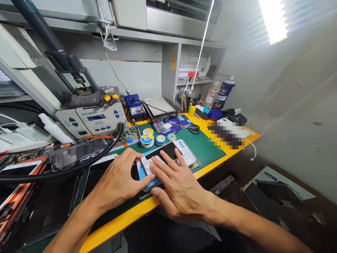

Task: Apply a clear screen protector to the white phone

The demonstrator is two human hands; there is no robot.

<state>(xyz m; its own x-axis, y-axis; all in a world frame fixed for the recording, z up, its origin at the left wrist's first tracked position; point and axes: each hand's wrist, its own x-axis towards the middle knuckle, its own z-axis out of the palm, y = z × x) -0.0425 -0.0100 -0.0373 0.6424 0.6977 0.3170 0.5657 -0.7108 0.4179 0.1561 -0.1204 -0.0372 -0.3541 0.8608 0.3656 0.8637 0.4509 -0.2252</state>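
Observation:
A white-framed smartphone with a dark screen lies on a white and light-blue package near the bench's front edge. My left hand grips the phone's left end, thumb on the near side and fingers on the far side. A white wipe lies on the screen. Over it, my right hand rests flat with its fingers stretched and spread, fingertips on the wipe and the screen. The right thumb sticks out apart at the near edge. My hands cover part of the phone.
Solder spools and scissors lie behind the phone on the green mat. A black hose crosses the left side, near a rework station and several disassembled devices. Spray cans and bottles stand at the back right.

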